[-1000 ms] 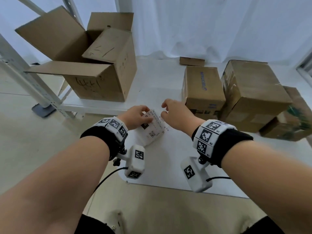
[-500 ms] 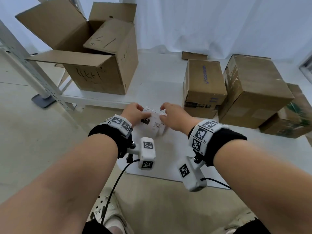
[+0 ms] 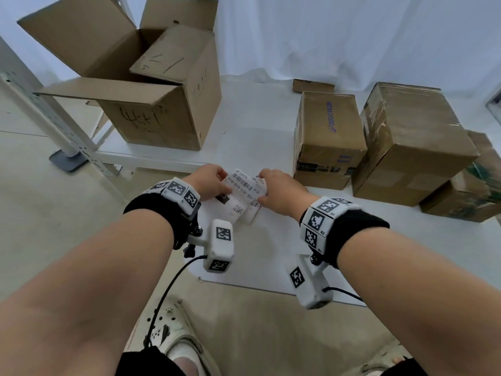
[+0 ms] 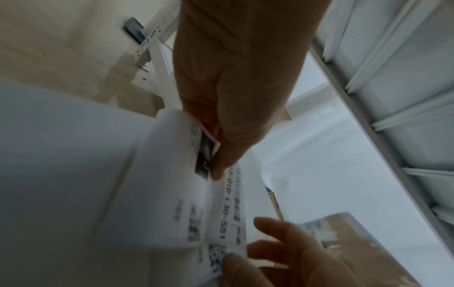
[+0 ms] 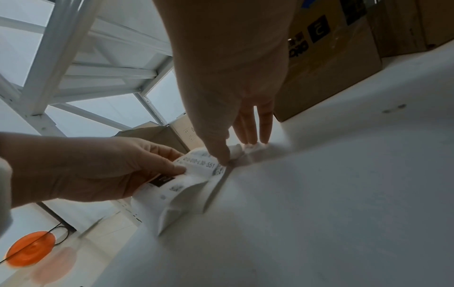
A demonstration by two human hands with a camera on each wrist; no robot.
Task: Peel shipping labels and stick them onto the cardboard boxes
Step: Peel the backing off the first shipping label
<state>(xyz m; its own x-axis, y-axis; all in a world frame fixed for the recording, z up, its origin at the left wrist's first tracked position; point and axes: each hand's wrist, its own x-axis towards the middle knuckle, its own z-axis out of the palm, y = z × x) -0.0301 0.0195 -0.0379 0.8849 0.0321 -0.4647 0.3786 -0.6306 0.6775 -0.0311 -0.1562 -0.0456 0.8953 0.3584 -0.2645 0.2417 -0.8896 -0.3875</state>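
A stack of white shipping labels with a barcode and QR codes hangs just over the white table's front part. My left hand pinches its left edge, thumb on top. My right hand pinches the right edge of the top label, thumb on the printed side, the other fingers straight. The label's right edge curls up from the sheets below. Closed cardboard boxes stand to the right: a narrow one, a larger one and a low one.
A big open box with raised flaps stands at the table's back left. A small flat piece of cardboard lies at the back by a white curtain. A perforated metal upright stands on the floor to the left. An orange disc lies on the floor.
Both hands have drawn closer together on the labels, and the stack has turned more level. My right hand has shifted from the top corner down to the right edge.
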